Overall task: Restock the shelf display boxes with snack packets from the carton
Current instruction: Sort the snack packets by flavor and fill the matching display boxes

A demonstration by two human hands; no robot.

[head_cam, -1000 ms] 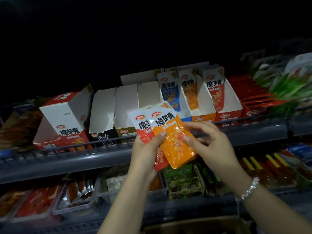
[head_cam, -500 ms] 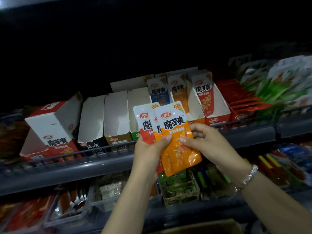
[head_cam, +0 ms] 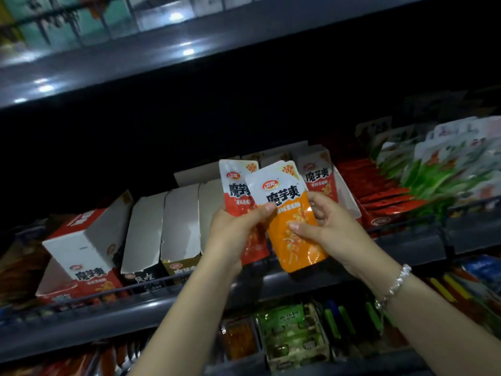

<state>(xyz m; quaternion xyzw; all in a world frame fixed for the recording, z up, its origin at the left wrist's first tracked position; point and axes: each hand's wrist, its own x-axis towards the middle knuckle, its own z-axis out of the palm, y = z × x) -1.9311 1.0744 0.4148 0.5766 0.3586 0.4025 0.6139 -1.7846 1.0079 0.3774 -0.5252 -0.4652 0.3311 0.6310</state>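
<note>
Left hand [head_cam: 233,234] grips red packet [head_cam: 235,194], right hand [head_cam: 328,226] pinches orange packet [head_cam: 292,229] (overlapping), before shelf [head_cam: 406,242] boxes [head_cam: 146,232].

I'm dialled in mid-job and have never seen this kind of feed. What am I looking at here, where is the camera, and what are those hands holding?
There is no machine here: a person works with two bare hands. The single picture comes from a wide-angle camera worn on the person's head, looking forward and down, so the arms reach in from the bottom edge.

The left hand grips a red snack packet and its thumb presses on an orange snack packet lying in front of it. The right hand, with a bracelet at the wrist, pinches the orange packet.

Behind them a dark shelf carries a row of cardboard display boxes: a tilted red-and-white box on the left, then open boxes whose contents cannot be seen. One box behind the right hand shows a red packet standing in it. More snacks fill the shelf below.
</note>
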